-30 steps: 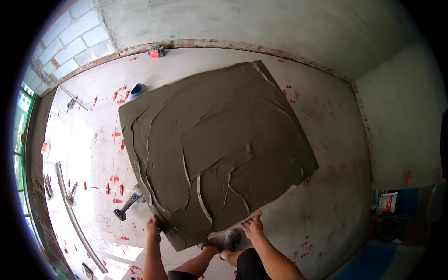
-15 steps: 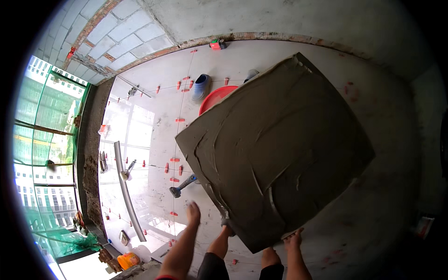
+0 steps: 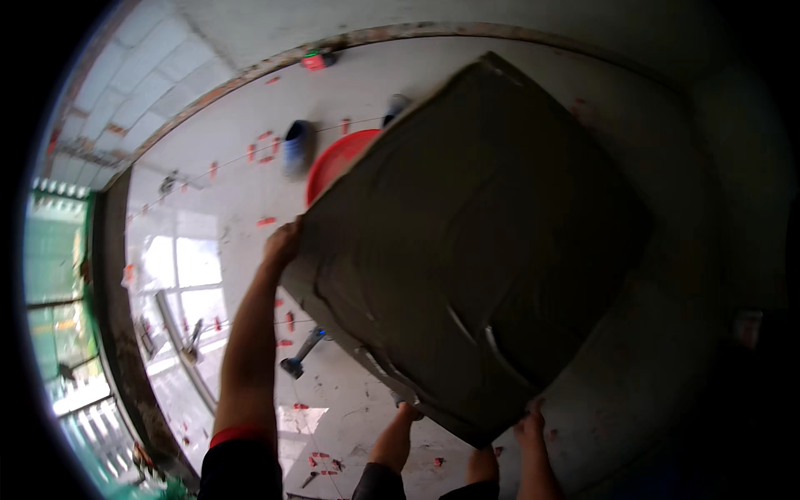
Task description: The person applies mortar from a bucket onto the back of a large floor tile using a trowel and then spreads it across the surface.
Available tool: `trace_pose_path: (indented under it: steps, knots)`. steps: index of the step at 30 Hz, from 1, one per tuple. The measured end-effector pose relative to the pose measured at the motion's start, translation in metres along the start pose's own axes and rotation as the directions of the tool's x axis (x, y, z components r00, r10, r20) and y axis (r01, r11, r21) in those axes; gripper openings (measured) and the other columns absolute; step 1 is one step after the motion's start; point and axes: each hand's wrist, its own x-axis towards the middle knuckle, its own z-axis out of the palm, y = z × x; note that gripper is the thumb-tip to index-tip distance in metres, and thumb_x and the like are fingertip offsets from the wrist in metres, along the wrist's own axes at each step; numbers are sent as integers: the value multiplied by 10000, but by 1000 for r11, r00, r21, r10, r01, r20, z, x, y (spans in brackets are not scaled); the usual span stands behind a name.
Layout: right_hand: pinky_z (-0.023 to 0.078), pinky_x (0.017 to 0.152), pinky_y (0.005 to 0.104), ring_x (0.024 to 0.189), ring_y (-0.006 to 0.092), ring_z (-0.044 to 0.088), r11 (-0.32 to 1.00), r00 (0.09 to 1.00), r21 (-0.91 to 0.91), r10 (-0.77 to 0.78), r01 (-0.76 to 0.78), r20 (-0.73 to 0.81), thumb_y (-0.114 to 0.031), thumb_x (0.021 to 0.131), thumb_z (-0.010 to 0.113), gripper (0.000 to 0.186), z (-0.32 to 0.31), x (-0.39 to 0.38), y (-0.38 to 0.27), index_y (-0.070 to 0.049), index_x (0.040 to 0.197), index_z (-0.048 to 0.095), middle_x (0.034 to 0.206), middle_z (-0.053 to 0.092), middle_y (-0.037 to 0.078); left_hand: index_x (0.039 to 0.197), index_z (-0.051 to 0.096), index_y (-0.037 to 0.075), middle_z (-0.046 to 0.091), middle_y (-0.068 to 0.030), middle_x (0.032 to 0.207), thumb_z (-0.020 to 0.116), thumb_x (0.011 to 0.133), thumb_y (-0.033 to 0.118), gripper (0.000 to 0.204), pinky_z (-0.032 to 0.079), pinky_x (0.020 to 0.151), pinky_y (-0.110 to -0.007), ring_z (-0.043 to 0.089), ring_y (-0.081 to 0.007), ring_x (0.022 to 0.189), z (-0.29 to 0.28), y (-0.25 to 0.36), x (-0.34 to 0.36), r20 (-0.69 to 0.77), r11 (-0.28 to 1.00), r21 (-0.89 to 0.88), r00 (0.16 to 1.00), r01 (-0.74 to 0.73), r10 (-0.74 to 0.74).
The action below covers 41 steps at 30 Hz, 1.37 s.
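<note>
A big square tile [image 3: 467, 250], its face spread with dark grey mortar in curved ridges, fills the middle of the view, tilted with one corner toward me. At its left corner my left hand [image 3: 285, 240] is closed around the edge, that arm stretched forward. My right hand [image 3: 531, 421] grips the lower right edge near the closest corner, its fingers partly hidden. Behind the tile's upper left edge shows part of a red round tub [image 3: 333, 162]. A blue-and-black handheld tool [image 3: 302, 354] lies on the floor left of the tile, partly covered by it.
Red levelling clips [image 3: 267, 222] stick up along the joints of the pale tiled floor [image 3: 242, 275]. A blue-grey bucket-like container [image 3: 297, 150] and a red-and-green device [image 3: 315, 60] stand farther off. A long metal straightedge [image 3: 185, 350] lies at left, before a window opening with green netting [image 3: 54, 267].
My left hand has moved forward from beside the tile's near side and taken hold of its left corner. My right hand keeps its grip. The view has shifted, and the picture is darker and blurred.
</note>
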Motion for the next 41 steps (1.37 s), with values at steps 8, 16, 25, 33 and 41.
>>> trace_pose_path:
  steps: [8,16,25,33,41]
  knots:
    - [174,359,231,378,64,212,983,964,-170,26,-74,-266,-642,820,447,515,18,-18,-28,-157,960,554,512,273,-49,1107,559,-5,558,-274,1087,154,903,578,738,367,915,-447,492,-415,1078,-4,26,-62,193,778,-479,914,406,-358]
    - [299,431,252,461,98,350,917,886,-320,71,-240,-459,-666,810,437,717,-49,-36,-30,-49,1171,496,589,395,-15,1259,424,-65,484,-257,1237,192,911,582,770,333,974,-376,439,-345,1186,107,-17,-194,328,552,-668,863,500,-384]
    - [413,814,326,968,201,498,904,957,-404,17,-138,-289,-601,878,370,714,-156,-62,-46,-46,1327,351,1213,483,74,1255,443,-61,521,-238,1195,244,918,571,743,373,930,-344,485,-295,1130,50,38,-332,430,371,-712,787,597,-442]
    - [459,722,356,802,211,550,746,968,-634,55,-202,-244,-571,894,374,630,-159,-173,-174,-16,1176,466,933,556,77,908,626,-61,609,-166,710,192,910,593,785,442,660,-397,574,-246,684,-109,84,-383,465,526,-502,727,687,-506]
    - [437,856,353,954,225,546,849,912,-400,-203,345,357,-359,940,409,392,-132,-304,-323,-33,1123,527,1046,579,98,1102,571,37,541,-29,583,236,937,539,626,432,535,-306,511,-140,513,-368,43,-319,527,504,-704,844,500,-101]
